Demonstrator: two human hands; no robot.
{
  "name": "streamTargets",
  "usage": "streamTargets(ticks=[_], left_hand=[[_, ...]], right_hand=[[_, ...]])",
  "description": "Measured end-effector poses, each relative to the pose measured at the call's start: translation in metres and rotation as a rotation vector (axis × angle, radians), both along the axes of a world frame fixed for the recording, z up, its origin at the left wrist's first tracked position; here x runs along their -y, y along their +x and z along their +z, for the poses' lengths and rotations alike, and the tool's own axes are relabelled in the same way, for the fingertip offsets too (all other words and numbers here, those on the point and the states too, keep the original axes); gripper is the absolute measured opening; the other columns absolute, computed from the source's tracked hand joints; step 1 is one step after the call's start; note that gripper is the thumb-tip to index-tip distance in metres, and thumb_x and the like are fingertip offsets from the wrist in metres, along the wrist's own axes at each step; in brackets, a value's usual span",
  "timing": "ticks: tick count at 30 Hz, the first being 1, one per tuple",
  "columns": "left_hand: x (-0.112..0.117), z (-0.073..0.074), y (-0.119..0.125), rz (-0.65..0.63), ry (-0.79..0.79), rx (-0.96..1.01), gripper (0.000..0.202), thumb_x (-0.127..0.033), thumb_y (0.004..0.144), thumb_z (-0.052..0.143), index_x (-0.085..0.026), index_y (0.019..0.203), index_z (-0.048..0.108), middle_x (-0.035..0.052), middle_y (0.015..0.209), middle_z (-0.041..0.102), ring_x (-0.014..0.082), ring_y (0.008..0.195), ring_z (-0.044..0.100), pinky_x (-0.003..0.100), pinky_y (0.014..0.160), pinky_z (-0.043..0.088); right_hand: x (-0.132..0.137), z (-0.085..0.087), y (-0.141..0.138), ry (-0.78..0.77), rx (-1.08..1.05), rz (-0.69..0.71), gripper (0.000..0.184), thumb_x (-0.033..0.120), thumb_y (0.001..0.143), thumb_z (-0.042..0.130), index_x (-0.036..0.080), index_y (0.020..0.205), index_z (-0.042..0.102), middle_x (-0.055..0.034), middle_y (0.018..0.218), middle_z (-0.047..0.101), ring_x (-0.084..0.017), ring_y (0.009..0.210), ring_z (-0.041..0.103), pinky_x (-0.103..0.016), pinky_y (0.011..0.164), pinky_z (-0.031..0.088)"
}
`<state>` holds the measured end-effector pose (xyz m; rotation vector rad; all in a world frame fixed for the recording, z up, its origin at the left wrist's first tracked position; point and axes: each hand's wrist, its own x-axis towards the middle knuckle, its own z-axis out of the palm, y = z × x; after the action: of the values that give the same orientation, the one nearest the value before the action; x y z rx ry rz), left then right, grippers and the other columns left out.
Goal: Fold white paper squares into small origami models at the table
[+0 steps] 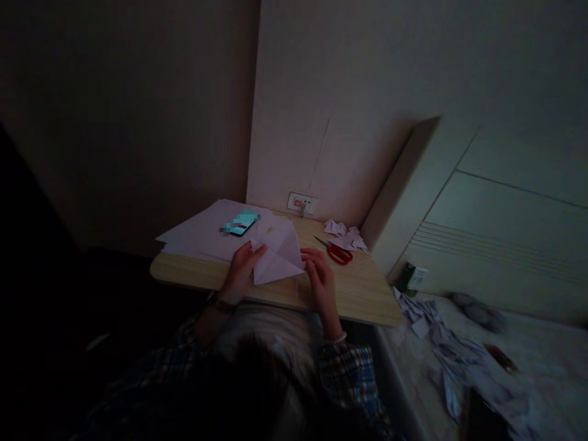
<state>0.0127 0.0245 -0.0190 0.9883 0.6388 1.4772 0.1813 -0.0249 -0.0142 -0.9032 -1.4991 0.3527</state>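
A creased square sheet of white paper (278, 260) is held up over the front of the small wooden table (362, 294). My left hand (241, 268) grips its left edge, with the thumb on top. At the right corner, the fingers of my right hand (320, 278) are closed on the paper. Behind it lies a stack of white paper (197, 229), with a lit phone (243, 223) resting on top. Scissors (340, 253) with red handles lie to the right of my right hand. Several folded paper pieces (351, 237) sit beyond the scissors.
A wall socket (302, 203) with something plugged in is just above the table's back edge. To the right is a bed (542, 349) strewn with more paper pieces (429, 318), a grey bundle (478, 309) and a dark red item (500, 357). The room is dim.
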Motion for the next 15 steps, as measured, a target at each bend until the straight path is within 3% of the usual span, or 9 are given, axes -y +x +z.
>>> streamTargets(ticks=[6,8,11,15], left_hand=[[0.0028,0.0006,0.0003,0.03,0.025,-0.12,0.071,-0.033,0.065,0.074,-0.022,0.129,0.045,0.0017,0.081,0.07,0.0178,0.066,0.065,0.026,0.058,0.05],[0.0027,0.0004,-0.0001,0.006,0.053,-0.171,0.078,-0.032,0.066,0.073,-0.024,0.135,0.039,0.0015,0.081,0.07,0.0183,0.066,0.064,0.027,0.058,0.05],[0.0023,0.001,-0.001,-0.032,0.114,-0.264,0.069,-0.031,0.068,0.071,-0.022,0.132,0.044,0.0035,0.088,0.07,0.0185,0.07,0.064,0.027,0.061,0.05],[0.0029,0.0037,-0.0012,-0.073,0.181,-0.325,0.052,-0.028,0.066,0.071,-0.018,0.115,0.057,0.0074,0.108,0.066,0.0214,0.087,0.064,0.028,0.072,0.05]], right_hand=[[0.0004,-0.0007,-0.0015,-0.068,0.005,0.035,0.014,0.021,0.081,0.053,0.023,0.091,0.064,-0.0078,0.115,0.056,-0.021,0.106,0.054,-0.03,0.076,0.05],[0.0005,-0.0015,-0.0023,-0.072,-0.017,0.02,0.029,0.016,0.077,0.053,0.024,0.104,0.059,-0.0074,0.122,0.052,-0.02,0.107,0.054,-0.029,0.076,0.05],[0.0015,-0.0022,-0.0028,-0.057,-0.006,0.005,0.052,0.011,0.074,0.051,0.028,0.123,0.048,-0.0068,0.134,0.044,-0.019,0.113,0.049,-0.032,0.083,0.049],[0.0037,-0.0013,-0.0021,-0.012,0.136,0.003,0.033,0.013,0.079,0.048,0.027,0.104,0.063,-0.0034,0.139,0.038,-0.022,0.124,0.041,-0.041,0.104,0.037]])
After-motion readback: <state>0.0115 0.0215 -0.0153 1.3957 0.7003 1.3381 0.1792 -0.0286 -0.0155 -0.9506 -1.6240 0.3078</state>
